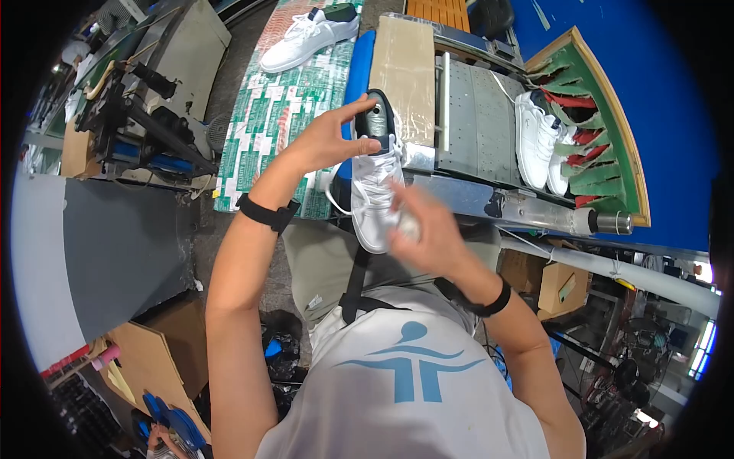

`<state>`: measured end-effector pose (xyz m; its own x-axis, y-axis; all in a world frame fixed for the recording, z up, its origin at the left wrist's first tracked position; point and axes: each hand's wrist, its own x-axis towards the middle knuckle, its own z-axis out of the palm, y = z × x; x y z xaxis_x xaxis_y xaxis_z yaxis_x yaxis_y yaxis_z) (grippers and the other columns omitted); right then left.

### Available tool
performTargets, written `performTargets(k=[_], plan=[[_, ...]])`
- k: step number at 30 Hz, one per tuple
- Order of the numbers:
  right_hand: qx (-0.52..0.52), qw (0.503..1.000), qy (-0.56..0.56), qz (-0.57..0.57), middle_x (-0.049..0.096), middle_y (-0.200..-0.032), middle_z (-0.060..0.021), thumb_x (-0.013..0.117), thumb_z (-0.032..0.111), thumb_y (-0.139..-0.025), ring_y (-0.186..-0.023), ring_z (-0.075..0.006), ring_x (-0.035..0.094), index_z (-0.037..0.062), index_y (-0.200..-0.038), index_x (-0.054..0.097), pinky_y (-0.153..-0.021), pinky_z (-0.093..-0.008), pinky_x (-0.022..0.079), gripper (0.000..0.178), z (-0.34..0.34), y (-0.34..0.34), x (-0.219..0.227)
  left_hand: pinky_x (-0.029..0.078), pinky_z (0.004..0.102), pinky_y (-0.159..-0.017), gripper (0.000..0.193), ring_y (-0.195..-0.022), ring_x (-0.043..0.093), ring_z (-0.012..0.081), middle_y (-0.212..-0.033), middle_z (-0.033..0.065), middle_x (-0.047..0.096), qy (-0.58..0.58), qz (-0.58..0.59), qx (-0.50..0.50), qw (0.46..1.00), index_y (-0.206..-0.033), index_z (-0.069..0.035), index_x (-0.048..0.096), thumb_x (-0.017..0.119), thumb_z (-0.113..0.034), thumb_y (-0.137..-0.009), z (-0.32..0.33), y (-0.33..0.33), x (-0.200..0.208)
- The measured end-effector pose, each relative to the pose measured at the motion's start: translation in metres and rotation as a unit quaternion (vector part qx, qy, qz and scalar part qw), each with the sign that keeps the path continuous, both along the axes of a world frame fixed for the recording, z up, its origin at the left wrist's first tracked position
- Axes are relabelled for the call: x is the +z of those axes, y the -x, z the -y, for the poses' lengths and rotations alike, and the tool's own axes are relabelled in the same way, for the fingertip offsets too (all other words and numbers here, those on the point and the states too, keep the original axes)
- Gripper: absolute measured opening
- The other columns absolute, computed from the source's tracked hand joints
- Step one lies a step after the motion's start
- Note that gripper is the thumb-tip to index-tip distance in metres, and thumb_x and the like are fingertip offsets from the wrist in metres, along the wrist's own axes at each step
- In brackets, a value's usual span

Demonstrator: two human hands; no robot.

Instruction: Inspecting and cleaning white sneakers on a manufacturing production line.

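A white lace-up sneaker (375, 183) with a dark lining lies toe toward me at the conveyor's near left end. My left hand (327, 140) grips it at the collar, forefinger by the heel and thumb at the tongue. A loose white lace loops off its left side. My right hand (430, 233) is blurred by motion beside the toe, its fingers curled around a small pale object (409, 226) whose kind is unclear.
Another white sneaker (310, 40) sits on the green-and-white covered table (287, 130) at far left. To the right, white sneakers (535, 141) rest on the conveyor (478, 115) by a green-flapped, wood-framed opening (604, 145). A metal rail (520, 205) runs along the near edge.
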<state>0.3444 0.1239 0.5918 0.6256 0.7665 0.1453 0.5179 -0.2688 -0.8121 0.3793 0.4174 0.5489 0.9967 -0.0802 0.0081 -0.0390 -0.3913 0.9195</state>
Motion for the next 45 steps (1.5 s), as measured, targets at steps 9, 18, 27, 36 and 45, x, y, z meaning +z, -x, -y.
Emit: performTargets(k=[9,18,27,36,45], plan=[[0.019,0.973,0.125,0.192,0.069,-0.106,-0.0209,0.084,0.031,-0.086,-0.099,-0.0396,0.069,-0.0124,-0.153,0.055,-0.089,-0.0494,0.056,0.085,0.022,-0.021,0.009,0.048,0.0398,-0.122,0.079,-0.145,0.064,0.0298,-0.157,0.0188,0.067,0.056,0.014,0.104,0.993,-0.158,-0.005,0.063,0.096,-0.025,-0.089,0.026,0.015,-0.004],[0.011,0.988,0.137,0.074,0.068,-0.100,-0.0212,0.084,0.035,-0.084,-0.094,-0.0422,0.069,-0.0124,-0.147,0.059,-0.086,-0.0508,0.056,0.083,0.018,-0.016,0.010,0.054,0.0411,-0.115,0.074,-0.139,0.067,0.0273,-0.145,0.0200,0.074,0.161,0.017,0.117,0.980,-0.159,-0.005,0.063,0.093,-0.018,-0.093,0.015,0.023,-0.012],[0.138,0.975,0.173,-0.024,0.072,-0.098,-0.0209,0.082,0.030,-0.083,-0.092,-0.0413,0.072,-0.0114,-0.141,0.066,-0.085,-0.0492,0.058,0.072,0.060,-0.033,0.114,0.056,0.0403,-0.113,0.066,-0.132,0.073,0.0278,-0.139,0.0197,0.077,0.148,0.047,0.166,0.974,-0.152,-0.001,0.068,0.093,-0.018,-0.093,0.029,0.030,-0.018],[0.095,0.988,0.115,-0.047,0.073,-0.108,-0.0175,0.075,0.020,-0.083,-0.099,-0.0376,0.072,-0.0010,-0.156,0.060,-0.093,-0.0439,0.057,0.077,0.032,-0.014,0.041,0.059,0.0391,-0.107,0.058,-0.127,0.076,0.0291,-0.129,0.0183,0.082,0.056,0.028,0.182,0.981,-0.139,0.000,0.076,0.096,-0.025,-0.090,0.025,0.033,-0.022],[0.025,0.982,0.095,0.161,0.070,-0.107,-0.0208,0.084,0.033,-0.083,-0.093,-0.0392,0.069,-0.0117,-0.153,0.055,-0.085,-0.0489,0.055,0.088,-0.019,-0.013,-0.012,0.063,0.0365,-0.085,0.061,-0.096,0.079,0.0225,-0.112,0.0141,0.085,0.034,-0.043,0.157,0.986,-0.133,0.001,0.078,0.097,-0.035,-0.088,0.027,0.022,0.000]])
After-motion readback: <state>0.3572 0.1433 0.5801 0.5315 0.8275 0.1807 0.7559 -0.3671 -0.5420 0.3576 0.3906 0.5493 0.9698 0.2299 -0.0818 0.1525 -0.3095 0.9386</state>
